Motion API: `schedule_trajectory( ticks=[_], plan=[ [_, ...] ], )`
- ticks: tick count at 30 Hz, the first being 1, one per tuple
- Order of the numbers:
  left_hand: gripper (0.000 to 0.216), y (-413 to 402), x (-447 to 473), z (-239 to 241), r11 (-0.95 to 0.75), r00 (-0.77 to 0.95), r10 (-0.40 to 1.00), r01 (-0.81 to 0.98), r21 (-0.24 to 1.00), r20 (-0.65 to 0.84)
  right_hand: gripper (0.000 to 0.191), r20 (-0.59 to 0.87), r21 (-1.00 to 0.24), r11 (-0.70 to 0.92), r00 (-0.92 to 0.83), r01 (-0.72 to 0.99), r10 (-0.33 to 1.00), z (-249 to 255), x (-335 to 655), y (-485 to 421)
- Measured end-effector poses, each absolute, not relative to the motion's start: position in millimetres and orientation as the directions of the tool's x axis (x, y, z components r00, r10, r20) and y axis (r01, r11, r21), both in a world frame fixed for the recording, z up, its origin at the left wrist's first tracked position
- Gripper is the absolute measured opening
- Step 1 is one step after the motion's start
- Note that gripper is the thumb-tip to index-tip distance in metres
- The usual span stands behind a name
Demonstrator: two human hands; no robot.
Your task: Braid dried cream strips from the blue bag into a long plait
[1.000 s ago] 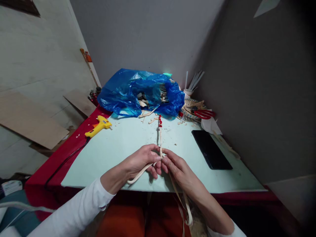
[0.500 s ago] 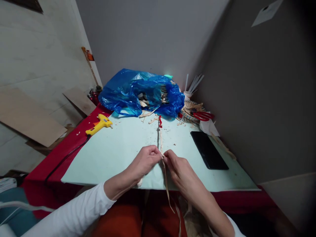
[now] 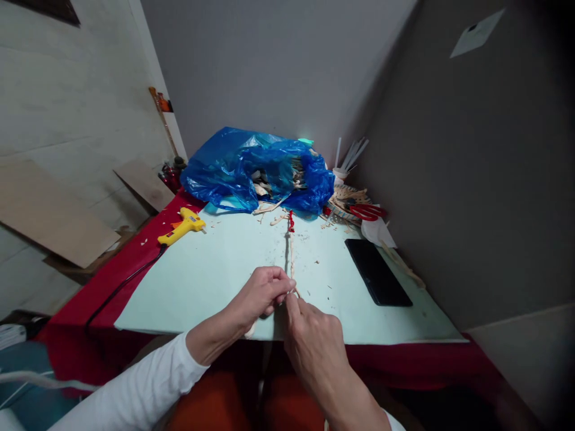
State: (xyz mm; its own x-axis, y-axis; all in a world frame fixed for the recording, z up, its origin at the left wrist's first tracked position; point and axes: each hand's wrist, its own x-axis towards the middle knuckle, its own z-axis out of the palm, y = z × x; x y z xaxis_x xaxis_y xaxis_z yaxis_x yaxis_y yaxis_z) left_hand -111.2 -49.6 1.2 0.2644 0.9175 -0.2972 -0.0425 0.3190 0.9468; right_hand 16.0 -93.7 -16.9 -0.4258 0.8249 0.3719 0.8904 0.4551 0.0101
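Observation:
A thin braid of pale dried plant fibre (image 3: 291,251) runs straight toward me across the pale green sheet, with a red tie (image 3: 291,222) at its far end. Thumb and fingers of my left hand (image 3: 260,296) pinch the near end of the braid. Just below and to the right, my right hand (image 3: 317,338) is closed on a fibre strand by the left fingertips. The back of the right hand hides most of the loose strands, so I cannot tell how they lie.
A yellow glue gun (image 3: 183,227) lies at the left. Behind is a blue plastic bag (image 3: 215,170) holding fibre pieces. To the right are red-handled scissors (image 3: 368,211), a woven basket (image 3: 339,206), a cup of white sticks (image 3: 341,173) and a black tablet-like device (image 3: 378,274).
My right hand has turned knuckles-up and moved down and left, in front of the hanging strands. My left hand stays nearly in place, pinching the braid. The view has shifted slightly.

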Motion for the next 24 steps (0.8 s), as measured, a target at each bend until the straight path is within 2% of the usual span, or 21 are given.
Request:
schedule_trajectory(
  ticks=[2,4,7,9,11,13,16,20,24],
  plan=[
    [0.022,-49,-113,1,0.321,0.254,0.919,-0.042,0.946,-0.301,0.026,0.329,-0.065,0.501,-0.456,0.863,0.827,-12,23,-92],
    [0.020,-49,-114,1,0.317,0.255,0.921,-0.051,0.947,-0.295,0.015,0.316,-0.255,0.526,-0.444,0.811,0.838,0,34,-86],
    [0.019,-50,-114,0,0.286,0.281,0.925,-0.077,0.955,-0.255,0.023,0.343,-0.576,0.431,-0.274,0.695,0.899,18,50,-71],
    [0.019,-50,-114,-2,0.274,0.294,0.925,-0.085,0.958,-0.238,0.023,0.228,-0.727,0.351,-0.276,0.590,0.934,20,54,-60],
    [0.018,-51,-114,-3,0.272,0.295,0.926,-0.082,0.959,-0.237,0.024,0.057,-0.837,0.256,-0.388,0.483,0.920,15,51,-51],
    [0.018,-52,-114,-5,0.267,0.283,0.929,-0.071,0.961,-0.237,0.027,-0.030,-0.896,0.179,-0.457,0.406,0.889,5,45,-45],
    [0.016,-55,-115,-4,0.239,0.275,0.935,-0.013,0.971,-0.226,0.033,-0.017,-0.926,0.157,-0.455,0.344,0.891,-7,39,-42],
    [0.026,-61,-119,1,0.114,0.238,0.957,0.216,0.970,-0.166,0.037,0.037,-0.935,0.178,-0.414,0.307,0.909,-11,39,-44],
    [0.030,-67,-123,11,-0.004,0.182,0.980,0.414,0.910,-0.079,0.036,0.059,-0.940,0.167,-0.340,0.297,0.938,-12,35,-50]
  ],
)
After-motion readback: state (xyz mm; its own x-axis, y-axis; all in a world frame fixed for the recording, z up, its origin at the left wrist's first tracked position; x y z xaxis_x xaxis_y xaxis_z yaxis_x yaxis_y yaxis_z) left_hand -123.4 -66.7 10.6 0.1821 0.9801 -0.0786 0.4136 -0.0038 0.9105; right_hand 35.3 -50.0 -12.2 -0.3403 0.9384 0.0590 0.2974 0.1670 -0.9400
